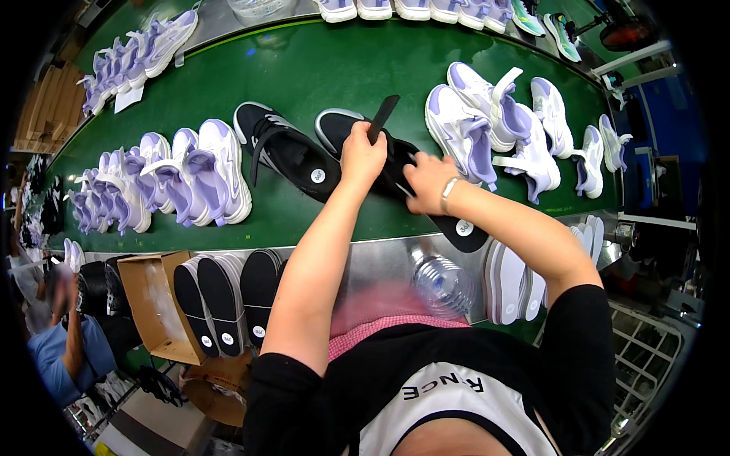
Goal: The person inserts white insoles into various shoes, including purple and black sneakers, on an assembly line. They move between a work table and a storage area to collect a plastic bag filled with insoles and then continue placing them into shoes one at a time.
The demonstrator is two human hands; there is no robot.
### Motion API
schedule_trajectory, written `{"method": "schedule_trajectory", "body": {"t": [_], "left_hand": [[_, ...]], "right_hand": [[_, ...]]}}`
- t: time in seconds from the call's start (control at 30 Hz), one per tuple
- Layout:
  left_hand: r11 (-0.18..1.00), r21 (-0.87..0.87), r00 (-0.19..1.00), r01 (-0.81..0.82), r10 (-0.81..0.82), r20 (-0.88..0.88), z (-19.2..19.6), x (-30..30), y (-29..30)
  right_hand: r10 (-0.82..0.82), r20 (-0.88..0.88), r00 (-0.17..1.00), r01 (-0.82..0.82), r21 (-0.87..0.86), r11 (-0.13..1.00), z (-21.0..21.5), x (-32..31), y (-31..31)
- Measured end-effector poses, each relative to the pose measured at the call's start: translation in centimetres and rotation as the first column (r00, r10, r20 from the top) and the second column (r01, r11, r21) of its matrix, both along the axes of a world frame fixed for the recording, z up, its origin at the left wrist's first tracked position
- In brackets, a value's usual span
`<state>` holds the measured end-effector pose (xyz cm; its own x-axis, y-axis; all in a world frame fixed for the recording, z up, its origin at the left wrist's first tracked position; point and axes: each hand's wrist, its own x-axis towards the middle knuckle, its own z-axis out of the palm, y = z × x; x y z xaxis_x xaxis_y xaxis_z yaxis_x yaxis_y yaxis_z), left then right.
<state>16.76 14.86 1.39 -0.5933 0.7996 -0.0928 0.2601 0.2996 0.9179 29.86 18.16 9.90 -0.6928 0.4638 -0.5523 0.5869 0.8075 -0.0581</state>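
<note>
A black shoe (338,125) with a silver-grey toe edge lies on the green table in front of me. My left hand (363,156) is closed on its upper part, where a black strap-like tongue (384,114) sticks up past the fingers. At the heel end, my right hand (432,182) has its fingers curled at the shoe's opening; the fingertips are partly hidden. Below that hand, a black insole (462,234) with a round white sticker reaches over the table's near edge. Left of my hands rests a second black shoe (285,152), laced, with a stickered insole inside.
White and lilac shoes stand in rows at left (217,175) and right (460,125). Bundled black insoles (220,296), white insoles (506,281), a cardboard box (156,304) and a clear plastic container (441,281) sit along the near side. A person (68,342) is at far left.
</note>
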Motion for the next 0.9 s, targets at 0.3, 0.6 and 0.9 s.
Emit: {"method": "schedule_trajectory", "body": {"t": [0.3, 0.6, 0.9], "left_hand": [[0.912, 0.161, 0.926, 0.377, -0.367, -0.092, 1.6, 0.0, -2.0], [0.994, 0.052, 0.991, -0.095, 0.090, 0.099, 0.8, 0.4, -0.2], [0.982, 0.070, 0.976, -0.174, 0.162, 0.143, -0.2, 0.0, -0.4]], "right_hand": [[0.094, -0.028, 0.995, -0.091, 0.093, 0.992, 5.2, 5.1, 0.0], [0.213, -0.116, 0.970, -0.191, 0.173, 0.966, -4.9, -0.3, 1.2], [0.362, 0.355, 0.862, -0.360, -0.075, 0.930, -5.2, -4.0, 2.3]]}}
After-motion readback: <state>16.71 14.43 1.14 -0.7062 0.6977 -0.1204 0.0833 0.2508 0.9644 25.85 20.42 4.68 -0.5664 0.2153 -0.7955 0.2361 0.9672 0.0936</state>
